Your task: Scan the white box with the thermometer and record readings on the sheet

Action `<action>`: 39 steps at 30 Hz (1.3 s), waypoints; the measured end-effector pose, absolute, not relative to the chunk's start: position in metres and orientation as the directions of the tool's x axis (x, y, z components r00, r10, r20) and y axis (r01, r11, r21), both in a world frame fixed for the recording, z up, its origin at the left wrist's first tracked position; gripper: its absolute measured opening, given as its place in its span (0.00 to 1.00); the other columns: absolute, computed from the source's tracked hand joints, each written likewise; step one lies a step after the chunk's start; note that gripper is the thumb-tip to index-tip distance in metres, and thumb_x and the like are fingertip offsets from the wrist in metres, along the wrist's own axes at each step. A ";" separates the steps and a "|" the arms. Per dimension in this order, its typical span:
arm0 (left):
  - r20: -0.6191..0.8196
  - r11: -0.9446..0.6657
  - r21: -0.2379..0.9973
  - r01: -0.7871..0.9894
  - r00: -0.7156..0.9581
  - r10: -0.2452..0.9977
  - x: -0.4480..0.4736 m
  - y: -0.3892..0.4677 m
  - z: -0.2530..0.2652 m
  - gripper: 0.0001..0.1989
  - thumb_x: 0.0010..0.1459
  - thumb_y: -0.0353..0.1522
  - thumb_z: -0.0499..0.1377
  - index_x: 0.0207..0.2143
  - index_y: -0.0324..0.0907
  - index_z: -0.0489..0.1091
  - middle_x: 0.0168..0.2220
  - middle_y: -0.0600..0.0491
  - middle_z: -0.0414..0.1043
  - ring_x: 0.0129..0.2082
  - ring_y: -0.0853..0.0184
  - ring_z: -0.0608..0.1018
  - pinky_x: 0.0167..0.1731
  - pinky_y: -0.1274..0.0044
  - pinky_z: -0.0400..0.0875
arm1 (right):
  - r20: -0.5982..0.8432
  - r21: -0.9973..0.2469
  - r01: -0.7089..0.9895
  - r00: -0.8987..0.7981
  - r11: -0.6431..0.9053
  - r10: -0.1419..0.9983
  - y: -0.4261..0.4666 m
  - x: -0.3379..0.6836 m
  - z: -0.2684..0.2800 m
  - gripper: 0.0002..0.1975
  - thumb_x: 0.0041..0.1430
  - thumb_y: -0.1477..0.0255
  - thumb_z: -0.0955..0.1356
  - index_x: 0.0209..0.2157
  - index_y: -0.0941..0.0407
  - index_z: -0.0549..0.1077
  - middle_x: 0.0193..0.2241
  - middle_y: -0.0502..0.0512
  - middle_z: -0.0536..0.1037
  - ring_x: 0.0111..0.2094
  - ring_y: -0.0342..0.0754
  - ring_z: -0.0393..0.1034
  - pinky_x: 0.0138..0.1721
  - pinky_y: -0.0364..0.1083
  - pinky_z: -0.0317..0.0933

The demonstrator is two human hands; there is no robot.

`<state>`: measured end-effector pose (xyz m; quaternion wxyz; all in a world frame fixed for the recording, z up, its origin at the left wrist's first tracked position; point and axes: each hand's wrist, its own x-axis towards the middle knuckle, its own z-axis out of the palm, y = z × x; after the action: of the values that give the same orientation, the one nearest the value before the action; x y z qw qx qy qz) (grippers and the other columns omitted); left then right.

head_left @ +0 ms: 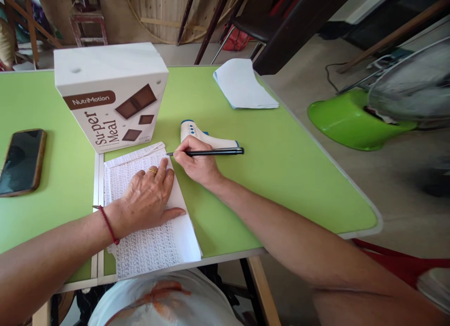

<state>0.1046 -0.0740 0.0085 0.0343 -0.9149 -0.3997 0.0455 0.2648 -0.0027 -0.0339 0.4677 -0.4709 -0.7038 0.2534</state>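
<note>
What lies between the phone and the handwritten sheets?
The head view shows green tabletop beside the phone, then a white strip alongside the handwritten sheets.

The left hand lies flat on a page of handwriting, a ring on one finger and a red bracelet at the wrist. The right hand grips a black pen, its tip at the page's upper right edge. Just behind that hand, a white-and-blue thermometer lies on the green surface. A white box reading "NutriMotion" stands beyond the page, a phone lies at the far left, and blank paper rests near the back edge.
</note>
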 end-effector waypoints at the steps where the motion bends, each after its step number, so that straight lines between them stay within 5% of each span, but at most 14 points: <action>1: -0.052 -0.678 -0.101 0.728 0.677 0.734 0.105 -0.074 0.008 0.39 0.59 0.54 0.52 0.55 0.26 0.60 0.60 0.30 0.53 0.44 0.50 0.71 0.38 0.64 0.71 | 0.418 -0.797 0.425 -0.125 0.429 0.900 -0.003 0.265 -0.034 0.07 0.46 0.74 0.64 0.20 0.53 0.60 0.14 0.44 0.63 0.18 0.41 0.55 0.21 0.43 0.52; 39: -0.058 -0.674 -0.072 0.735 0.672 0.738 0.104 -0.073 0.009 0.38 0.58 0.54 0.53 0.54 0.27 0.61 0.60 0.30 0.53 0.45 0.50 0.71 0.38 0.64 0.71 | 0.439 -0.805 0.426 -0.042 0.413 0.898 -0.003 0.264 -0.034 0.06 0.45 0.73 0.63 0.18 0.53 0.60 0.13 0.43 0.62 0.17 0.40 0.54 0.20 0.42 0.51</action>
<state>0.1041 -0.0725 0.0086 0.0212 -0.9141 -0.4029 0.0413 0.2639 -0.0031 -0.0337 0.4930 -0.4859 -0.6808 0.2394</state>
